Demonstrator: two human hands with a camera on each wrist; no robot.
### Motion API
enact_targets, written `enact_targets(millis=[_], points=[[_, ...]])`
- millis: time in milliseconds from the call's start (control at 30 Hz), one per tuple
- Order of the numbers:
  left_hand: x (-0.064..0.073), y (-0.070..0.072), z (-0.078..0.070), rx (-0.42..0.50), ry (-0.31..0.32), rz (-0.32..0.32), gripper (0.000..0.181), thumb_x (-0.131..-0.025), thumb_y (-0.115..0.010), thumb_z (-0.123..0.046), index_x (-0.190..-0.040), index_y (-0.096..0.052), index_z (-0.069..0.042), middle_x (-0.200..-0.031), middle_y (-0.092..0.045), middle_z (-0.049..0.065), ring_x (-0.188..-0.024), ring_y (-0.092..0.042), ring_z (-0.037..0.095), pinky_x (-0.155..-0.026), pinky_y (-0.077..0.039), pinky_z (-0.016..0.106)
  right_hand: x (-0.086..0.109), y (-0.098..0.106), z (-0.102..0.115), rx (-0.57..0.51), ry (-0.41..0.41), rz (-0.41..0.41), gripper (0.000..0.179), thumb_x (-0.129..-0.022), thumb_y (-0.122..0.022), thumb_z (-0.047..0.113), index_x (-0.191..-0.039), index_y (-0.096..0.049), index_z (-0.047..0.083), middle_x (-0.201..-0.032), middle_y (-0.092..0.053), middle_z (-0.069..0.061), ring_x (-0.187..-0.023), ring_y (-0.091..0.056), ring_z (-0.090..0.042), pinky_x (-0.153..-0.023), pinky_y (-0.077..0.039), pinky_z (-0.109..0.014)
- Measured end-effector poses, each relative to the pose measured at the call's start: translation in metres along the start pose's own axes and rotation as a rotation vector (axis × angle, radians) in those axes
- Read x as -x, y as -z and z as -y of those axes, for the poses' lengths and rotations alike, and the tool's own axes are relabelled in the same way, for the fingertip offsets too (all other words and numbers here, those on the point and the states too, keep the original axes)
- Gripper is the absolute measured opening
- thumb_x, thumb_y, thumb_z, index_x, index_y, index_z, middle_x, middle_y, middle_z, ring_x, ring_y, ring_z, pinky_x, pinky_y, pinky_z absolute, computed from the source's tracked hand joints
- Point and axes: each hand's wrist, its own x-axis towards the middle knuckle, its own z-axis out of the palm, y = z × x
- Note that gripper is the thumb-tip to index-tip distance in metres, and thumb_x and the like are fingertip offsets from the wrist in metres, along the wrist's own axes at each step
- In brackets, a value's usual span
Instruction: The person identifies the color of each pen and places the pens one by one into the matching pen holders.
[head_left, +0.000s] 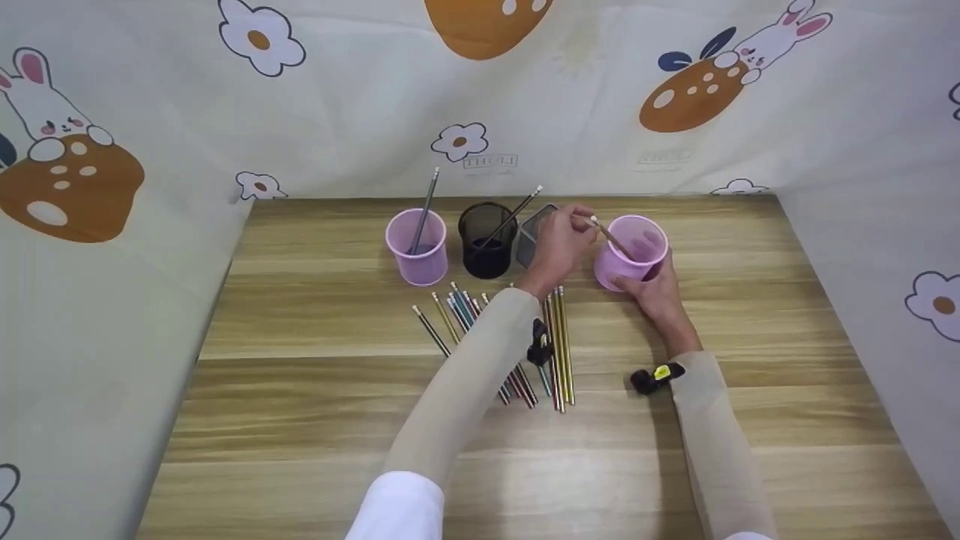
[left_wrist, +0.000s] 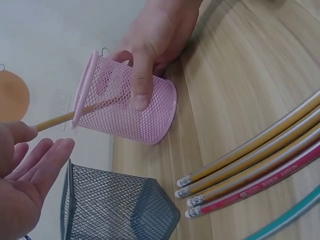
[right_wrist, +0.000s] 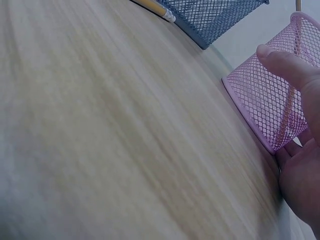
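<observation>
My right hand (head_left: pixel 660 292) grips a pink mesh pencil cup (head_left: pixel 609 271) at the right, its thumb along the near side and its fingers round the far side. A yellow-brown pencil (head_left: pixel 615 238) leans in that cup, its lower part showing through the mesh in the left wrist view. My left hand (head_left: pixel 562 244) pinches this pencil near its white eraser end, just above the rim. In the left wrist view the left hand's other fingers (left_wrist: pixel 50 160) reach out straight below the pencil. In the right wrist view, the cup's base (right_wrist: pixel 250 120) stands close to the tabletop.
A grey mesh cup (head_left: pixel 527 244) stands behind the left hand. Further left, a black mesh cup (head_left: pixel 487 268) and another pink cup (head_left: pixel 424 270) each hold a pencil. Several loose pencils (head_left: pixel 566 345) lie on the wooden table (head_left: pixel 300 420), partly under the left forearm. Patterned sheeting (head_left: pixel 360 120) encloses the table.
</observation>
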Motion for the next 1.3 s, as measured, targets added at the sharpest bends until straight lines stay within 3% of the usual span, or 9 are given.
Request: enact_targets(millis=[133, 333, 467, 533, 633, 800, 900, 1000, 1300], points=[[0.005, 0.006, 0.005, 0.044, 0.045, -0.005, 0.024, -0.089, -0.072, -0.006, -0.113, -0.072, -0.006, -0.099, -0.078, 0.009, -0.092, -0.074, 0.020, -0.081, -0.056, 0.020, 0.000, -0.001, -0.001, 0.014, -0.005, 0.003, 0.097, -0.074, -0.078, -0.012, -0.153, -0.022, -0.003, -0.149, -0.040, -0.028, -0.140, -0.039, -0.035, -0.125, -0.026, -0.040], [0.015, 0.020, 0.011, 0.080, 0.011, 0.004, 0.023, -0.091, -0.072, -0.012, -0.113, -0.070, -0.005, -0.105, -0.075, 0.008, -0.097, -0.071, 0.018, -0.082, -0.055, 0.017, -0.006, 0.005, -0.014, -0.004, 0.011, 0.022, 0.099, -0.074, -0.076, -0.016, -0.154, -0.020, -0.002, -0.151, -0.038, -0.027, -0.140, -0.038, -0.034, -0.125, -0.025, -0.042], [0.021, 0.029, 0.015, 0.091, 0.013, 0.000, 0.024, -0.091, -0.072, -0.013, -0.113, -0.070, -0.004, -0.105, -0.075, 0.008, -0.096, -0.071, 0.019, -0.083, -0.055, 0.018, -0.010, 0.013, -0.024, 0.022, 0.013, 0.064, 0.097, -0.076, -0.076, -0.015, -0.154, -0.020, 0.000, -0.152, -0.038, -0.025, -0.137, -0.041, -0.027, -0.121, -0.031, -0.029], [0.023, 0.034, 0.018, 0.099, 0.009, 0.002, 0.023, -0.091, -0.071, -0.011, -0.113, -0.069, -0.004, -0.106, -0.074, 0.009, -0.096, -0.070, 0.019, -0.083, -0.056, 0.019, -0.008, 0.017, -0.023, 0.057, 0.015, 0.091, 0.096, -0.076, -0.077, -0.013, -0.153, -0.021, 0.000, -0.152, -0.039, -0.023, -0.135, -0.042, -0.023, -0.117, -0.034, -0.020], [0.028, 0.044, 0.025, 0.107, 0.005, 0.000, 0.021, -0.092, -0.070, -0.011, -0.112, -0.069, -0.005, -0.107, -0.074, 0.008, -0.096, -0.070, 0.018, -0.083, -0.056, 0.020, 0.000, 0.025, -0.006, 0.090, -0.021, 0.158, 0.091, -0.079, -0.075, -0.010, -0.153, -0.022, -0.003, -0.153, -0.038, -0.025, -0.141, -0.041, -0.028, -0.121, -0.033, -0.027], [0.043, 0.061, 0.040, 0.101, -0.023, -0.052, 0.018, -0.093, -0.069, -0.011, -0.110, -0.068, -0.005, -0.105, -0.074, 0.009, -0.093, -0.070, 0.018, -0.082, -0.058, 0.024, 0.019, 0.040, 0.024, 0.390, -0.212, 0.253, 0.085, -0.096, -0.067, 0.020, -0.155, -0.012, -0.009, -0.156, -0.031, -0.035, -0.146, -0.033, -0.047, -0.122, -0.030, -0.054], [0.054, 0.069, 0.051, 0.080, -0.021, -0.084, 0.017, -0.093, -0.069, -0.011, -0.109, -0.068, -0.005, -0.103, -0.074, 0.010, -0.091, -0.070, 0.020, -0.081, -0.059, 0.026, 0.033, 0.044, 0.039, 0.628, -0.290, 0.283, 0.081, -0.099, -0.060, 0.038, -0.152, -0.024, -0.012, -0.151, -0.037, -0.036, -0.141, -0.039, -0.050, -0.118, -0.034, -0.059], [0.063, 0.077, 0.063, 0.064, 0.003, -0.108, 0.016, -0.092, -0.069, -0.012, -0.107, -0.068, -0.005, -0.100, -0.074, 0.011, -0.089, -0.070, 0.021, -0.080, -0.059, 0.028, 0.045, 0.041, 0.050, 0.720, -0.286, 0.301, 0.070, -0.100, -0.057, 0.043, -0.144, -0.043, -0.010, -0.145, -0.047, -0.035, -0.135, -0.046, -0.050, -0.113, -0.039, -0.061], [0.082, 0.097, 0.092, 0.049, 0.092, -0.199, 0.016, -0.089, -0.072, -0.010, -0.102, -0.068, -0.002, -0.095, -0.075, 0.014, -0.086, -0.071, 0.025, -0.076, -0.059, 0.033, 0.058, 0.002, 0.044, 0.529, -0.095, 0.324, 0.050, -0.099, -0.063, 0.017, -0.141, -0.050, -0.007, -0.144, -0.052, -0.029, -0.135, -0.051, -0.043, -0.111, -0.045, -0.050]])
